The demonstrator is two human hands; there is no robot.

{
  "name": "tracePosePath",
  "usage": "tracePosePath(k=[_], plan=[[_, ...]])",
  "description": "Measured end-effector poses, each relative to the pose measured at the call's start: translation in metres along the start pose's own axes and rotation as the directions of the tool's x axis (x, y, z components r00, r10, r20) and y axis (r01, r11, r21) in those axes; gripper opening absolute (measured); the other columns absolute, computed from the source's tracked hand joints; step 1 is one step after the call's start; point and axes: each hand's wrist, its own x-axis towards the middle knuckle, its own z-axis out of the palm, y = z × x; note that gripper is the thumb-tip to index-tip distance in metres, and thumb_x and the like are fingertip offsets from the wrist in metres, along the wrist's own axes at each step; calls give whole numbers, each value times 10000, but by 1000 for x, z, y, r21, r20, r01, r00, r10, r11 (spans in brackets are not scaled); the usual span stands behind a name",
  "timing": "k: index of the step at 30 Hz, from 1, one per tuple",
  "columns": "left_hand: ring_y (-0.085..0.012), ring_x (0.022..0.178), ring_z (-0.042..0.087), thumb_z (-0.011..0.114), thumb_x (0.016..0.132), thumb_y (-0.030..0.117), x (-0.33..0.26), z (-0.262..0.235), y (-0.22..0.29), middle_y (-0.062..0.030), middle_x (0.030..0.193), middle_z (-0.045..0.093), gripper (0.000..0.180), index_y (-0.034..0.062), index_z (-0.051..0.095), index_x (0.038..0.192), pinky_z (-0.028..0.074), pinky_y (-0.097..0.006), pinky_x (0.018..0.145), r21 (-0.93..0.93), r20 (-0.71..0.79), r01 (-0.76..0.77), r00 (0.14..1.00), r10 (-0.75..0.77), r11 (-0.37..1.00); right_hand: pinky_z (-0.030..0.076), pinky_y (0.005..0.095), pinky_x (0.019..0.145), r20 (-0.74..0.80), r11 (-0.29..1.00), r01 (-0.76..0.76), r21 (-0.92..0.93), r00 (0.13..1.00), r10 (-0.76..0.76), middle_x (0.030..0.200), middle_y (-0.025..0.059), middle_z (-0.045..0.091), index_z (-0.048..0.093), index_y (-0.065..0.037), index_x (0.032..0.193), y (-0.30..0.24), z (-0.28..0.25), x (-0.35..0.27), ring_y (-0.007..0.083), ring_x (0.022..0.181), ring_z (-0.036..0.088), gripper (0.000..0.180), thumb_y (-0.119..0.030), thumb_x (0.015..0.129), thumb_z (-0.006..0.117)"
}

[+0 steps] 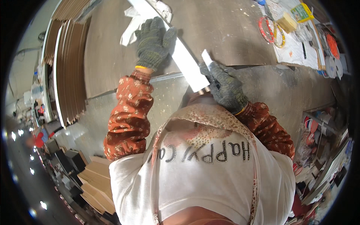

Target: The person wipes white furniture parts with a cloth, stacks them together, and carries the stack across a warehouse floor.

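Head view: L hand point(155, 43), in a dark grey knit glove, lies palm down across the L edge of a long white strip point(185, 62) on the brown worktop point(228, 32). Fingers stretched fwd, close tog., thumb out to the R over the strip; hand's open, not closed round anything visible. L forearm comes up nearly straight from below, in a rust flowered sleeve point(129, 112).

R hand point(227, 82), same kind of glove, is by the strip's near end, forearm angled in from lower R, wrist bent to the L. Fingers part-curled, thumb on the L side; hand's closed on a small white piece point(206, 55) poking up past the thumb. Can't tell what kind of thing it is, as its lower part is in the grip.

Strip runs diag. from top ctr to just in front of the apron point(204, 112); far end cut off by the frame. White cloth point(129, 28) lies beside it, partly under or behind L hand, can't tell which. L palm's hidden, as are most R fingertips.
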Motion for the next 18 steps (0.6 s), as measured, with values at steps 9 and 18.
tracePosePath(k=[9,18], plan=[[-410,1323,238,452,880,456,-10,18,-2,-231,1411,300,655,44,319,1372,158,-535,1085,153,-142,-51,987,73,987,422,334,946,647,-40,-840,541,386,658,1145,119,584,536,-52,1224,-7,24,-8,224,1106,534,313,-114,920,496],[-509,1296,209,519,844,319,-12,2,-1,-324,1367,296,658,-87,321,1322,150,-560,1074,71,-107,-192,974,199,979,463,308,876,507,937,334,-100,828,-240,1148,108,549,547,-19,1169,45,26,-19,234,1007,564,280,-114,912,488]])
